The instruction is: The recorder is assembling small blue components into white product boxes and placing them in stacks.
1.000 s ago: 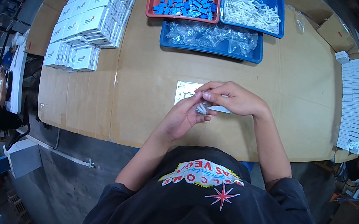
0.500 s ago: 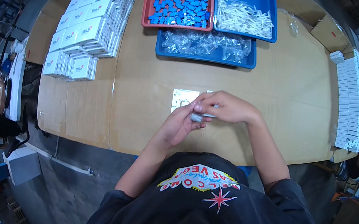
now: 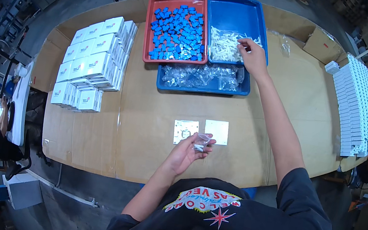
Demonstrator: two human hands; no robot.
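A small clear plastic bag (image 3: 201,142) with white pieces in it rests in the fingers of my left hand (image 3: 182,155), low over the near middle of the table. My right hand (image 3: 252,57) reaches into the blue tray (image 3: 231,12) at the back. Its bent fingers are apart, at the right side of a pile of small white plastic sticks (image 3: 224,43); no held piece can be made out. Just beyond my left hand lie a white plate with cut-outs (image 3: 183,128) and a plain white square (image 3: 216,132), side by side.
A red tray (image 3: 148,37) of small blue parts (image 3: 178,32) adjoins the blue one. In front, another blue tray (image 3: 197,90) holds clear plastic bags (image 3: 190,74). Stacked white boxes (image 3: 87,63) stand left, with stacked white packs (image 3: 351,108) right. Cardboard (image 3: 129,154) covers the table.
My right hand has left the bag and moved forward to the white sticks. My left hand keeps the bag. The view has tilted, showing more of the trays and the plain white square.
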